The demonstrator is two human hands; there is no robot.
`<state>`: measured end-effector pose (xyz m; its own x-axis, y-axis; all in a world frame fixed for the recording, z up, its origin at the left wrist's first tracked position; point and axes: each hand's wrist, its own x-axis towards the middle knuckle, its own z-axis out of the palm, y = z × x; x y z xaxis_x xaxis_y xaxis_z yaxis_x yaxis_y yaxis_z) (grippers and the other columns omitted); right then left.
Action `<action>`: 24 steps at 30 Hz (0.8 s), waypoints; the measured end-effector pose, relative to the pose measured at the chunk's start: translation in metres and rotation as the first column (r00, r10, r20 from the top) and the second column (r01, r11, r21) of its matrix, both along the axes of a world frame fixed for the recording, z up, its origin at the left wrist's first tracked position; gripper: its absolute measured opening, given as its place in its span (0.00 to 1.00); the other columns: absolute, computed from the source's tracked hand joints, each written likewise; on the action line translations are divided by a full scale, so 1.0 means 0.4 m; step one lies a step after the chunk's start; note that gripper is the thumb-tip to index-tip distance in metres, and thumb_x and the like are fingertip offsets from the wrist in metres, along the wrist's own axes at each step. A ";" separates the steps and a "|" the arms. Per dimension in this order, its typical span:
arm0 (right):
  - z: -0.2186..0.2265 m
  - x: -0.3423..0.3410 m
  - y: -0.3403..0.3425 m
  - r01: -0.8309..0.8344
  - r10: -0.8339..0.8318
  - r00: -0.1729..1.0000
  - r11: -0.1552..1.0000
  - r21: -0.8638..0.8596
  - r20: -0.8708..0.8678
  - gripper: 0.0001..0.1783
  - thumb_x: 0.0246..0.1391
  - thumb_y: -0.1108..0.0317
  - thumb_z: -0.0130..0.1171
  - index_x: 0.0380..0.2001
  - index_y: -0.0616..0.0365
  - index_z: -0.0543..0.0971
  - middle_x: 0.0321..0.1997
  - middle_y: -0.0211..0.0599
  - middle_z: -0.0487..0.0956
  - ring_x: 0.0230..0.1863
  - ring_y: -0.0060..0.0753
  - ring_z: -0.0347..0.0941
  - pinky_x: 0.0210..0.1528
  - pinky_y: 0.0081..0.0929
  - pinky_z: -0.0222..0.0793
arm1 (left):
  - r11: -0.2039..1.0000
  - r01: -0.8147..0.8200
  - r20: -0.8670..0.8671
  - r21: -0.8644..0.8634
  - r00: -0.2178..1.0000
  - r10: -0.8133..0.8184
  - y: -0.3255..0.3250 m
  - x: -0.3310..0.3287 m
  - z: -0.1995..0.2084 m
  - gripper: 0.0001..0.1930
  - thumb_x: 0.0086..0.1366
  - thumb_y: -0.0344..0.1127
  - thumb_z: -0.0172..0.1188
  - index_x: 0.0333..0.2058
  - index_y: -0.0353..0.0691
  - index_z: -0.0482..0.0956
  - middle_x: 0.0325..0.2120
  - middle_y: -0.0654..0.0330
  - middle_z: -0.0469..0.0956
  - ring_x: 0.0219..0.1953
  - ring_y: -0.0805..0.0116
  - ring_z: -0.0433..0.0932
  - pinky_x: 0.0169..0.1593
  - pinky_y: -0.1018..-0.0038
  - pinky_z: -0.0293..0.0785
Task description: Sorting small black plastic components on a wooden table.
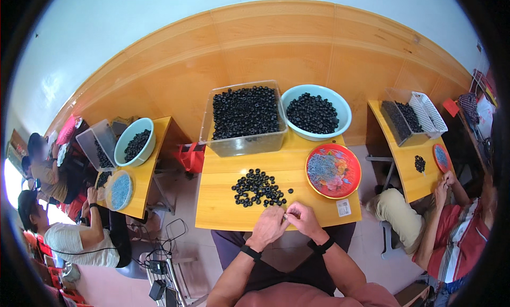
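Observation:
My left hand (pixel 269 226) and my right hand (pixel 304 219) meet at the table's front edge, fingers closed and fingertips together. Whatever small thing they pinch is mostly hidden by the fingers. Just beyond them, a loose pile of small black ring-shaped parts (pixel 258 188) lies on the yellow wooden table (pixel 218 211). To the right of the pile sits a round red floral tray (pixel 348 186), heaped on its left side with thin blue-grey metal pieces (pixel 324 168). One black part lies apart from the pile, close to my fingers.
At the back stand a clear plastic bin (pixel 241 146) and a light blue basin (pixel 344 101), both filled with black parts. A small white label card (pixel 343 207) lies at the right front. People work at tables on both sides. A wheeled-looking metal stand with cables (pixel 169 275) is lower left.

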<state>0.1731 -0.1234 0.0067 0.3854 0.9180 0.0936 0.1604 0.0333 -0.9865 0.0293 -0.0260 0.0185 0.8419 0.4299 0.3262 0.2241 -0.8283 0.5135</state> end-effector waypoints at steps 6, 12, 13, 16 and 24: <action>0.003 -0.004 0.001 0.001 0.000 1.000 1.000 -0.024 0.015 0.05 0.57 0.74 0.63 0.33 0.61 0.76 0.28 0.24 0.76 0.29 0.12 0.69 0.31 0.19 0.67 | 1.000 0.000 -0.044 0.019 0.999 0.001 0.005 -0.001 -0.004 0.11 0.65 0.39 0.59 0.35 0.36 0.73 0.31 0.48 0.74 0.38 0.48 0.75 0.45 0.57 0.72; -0.001 -0.003 0.006 -0.049 0.048 0.999 0.998 -0.033 -0.011 0.06 0.57 0.73 0.62 0.34 0.62 0.76 0.29 0.28 0.78 0.30 0.16 0.73 0.34 0.21 0.71 | 0.998 0.010 0.006 0.059 1.000 -0.011 0.008 -0.010 -0.005 0.10 0.64 0.39 0.60 0.32 0.38 0.73 0.27 0.50 0.74 0.35 0.49 0.76 0.44 0.58 0.72; 0.002 -0.003 0.006 -0.066 0.066 0.998 0.997 -0.031 -0.019 0.05 0.57 0.75 0.62 0.34 0.61 0.75 0.30 0.25 0.76 0.31 0.14 0.71 0.34 0.18 0.69 | 0.997 0.021 0.002 0.071 1.000 -0.021 0.009 -0.014 -0.008 0.10 0.64 0.38 0.60 0.31 0.38 0.74 0.27 0.50 0.74 0.34 0.50 0.76 0.43 0.58 0.73; 0.000 -0.002 0.002 -0.066 0.063 0.997 0.996 -0.061 -0.050 0.07 0.57 0.72 0.63 0.35 0.61 0.76 0.28 0.29 0.78 0.29 0.18 0.74 0.35 0.23 0.72 | 0.998 0.029 0.028 0.063 0.999 -0.031 0.007 -0.014 -0.015 0.10 0.63 0.38 0.61 0.31 0.39 0.74 0.26 0.51 0.74 0.33 0.50 0.77 0.43 0.59 0.73; -0.005 0.014 0.014 -0.043 0.038 0.995 0.998 -0.051 -0.087 0.07 0.57 0.72 0.64 0.36 0.61 0.77 0.29 0.28 0.79 0.30 0.17 0.75 0.35 0.22 0.73 | 1.000 -0.015 0.062 0.011 0.998 0.015 0.012 0.003 -0.021 0.11 0.62 0.38 0.63 0.31 0.38 0.74 0.26 0.50 0.74 0.34 0.49 0.77 0.42 0.58 0.74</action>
<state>0.1786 -0.1178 0.0048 0.3524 0.9358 0.0129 0.0743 -0.0143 -0.9971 0.0305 -0.0213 0.0103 0.8134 0.4382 0.3825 0.2048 -0.8312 0.5168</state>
